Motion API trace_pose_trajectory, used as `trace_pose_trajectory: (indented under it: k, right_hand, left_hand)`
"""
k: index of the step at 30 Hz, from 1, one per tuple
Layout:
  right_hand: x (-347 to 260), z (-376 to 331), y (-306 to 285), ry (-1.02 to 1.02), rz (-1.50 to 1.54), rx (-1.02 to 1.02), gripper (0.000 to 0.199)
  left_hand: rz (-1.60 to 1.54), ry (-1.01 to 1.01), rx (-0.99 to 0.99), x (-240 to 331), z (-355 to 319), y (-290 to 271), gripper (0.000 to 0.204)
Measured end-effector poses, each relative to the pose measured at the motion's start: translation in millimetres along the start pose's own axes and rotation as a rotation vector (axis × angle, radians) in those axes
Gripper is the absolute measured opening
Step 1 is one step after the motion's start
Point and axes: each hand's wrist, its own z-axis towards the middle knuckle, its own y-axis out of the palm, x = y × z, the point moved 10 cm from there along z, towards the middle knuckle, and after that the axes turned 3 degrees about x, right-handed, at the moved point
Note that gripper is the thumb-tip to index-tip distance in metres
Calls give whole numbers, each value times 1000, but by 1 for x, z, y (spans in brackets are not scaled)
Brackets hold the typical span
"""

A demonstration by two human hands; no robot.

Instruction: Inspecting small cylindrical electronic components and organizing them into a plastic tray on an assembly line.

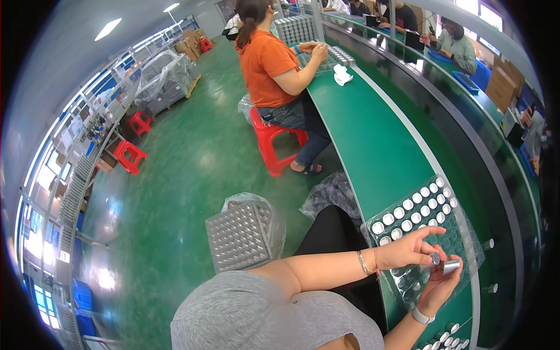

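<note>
My left hand [409,249], with bracelets at its wrist, pinches a small grey disc-like cap [434,258] between thumb and fingertip. Close beside it, my right hand [438,287], wearing a watch, grips a short silver metal cylinder [451,267]. Cap and cylinder are near each other; whether they touch I cannot tell. Both hands are above a clear plastic tray [473,248] with round pockets. Rows of white-topped silver pieces [408,204] fill its far part, while the near pockets are partly hidden by my hands and arm.
The tray lies on a green workbench [379,146]. More silver cylinders [448,337] stand at the near end. Two small pieces [489,243] sit on the dark conveyor beyond. Stacked pocketed trays [239,236] are on the floor. A co-worker in orange [268,64] sits on a red stool [269,137].
</note>
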Motion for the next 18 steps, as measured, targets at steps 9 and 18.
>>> trace_pose_trajectory:
  k: [9,18]
  right_hand:
    - [-2,-2,2,-13,-7,-35,37]
    - [-3,-2,5,-38,-4,-43,36]
  left_hand:
    - [-13,-9,13,-1,-3,-2,83]
    - [-43,-2,5,0,-2,-2,87]
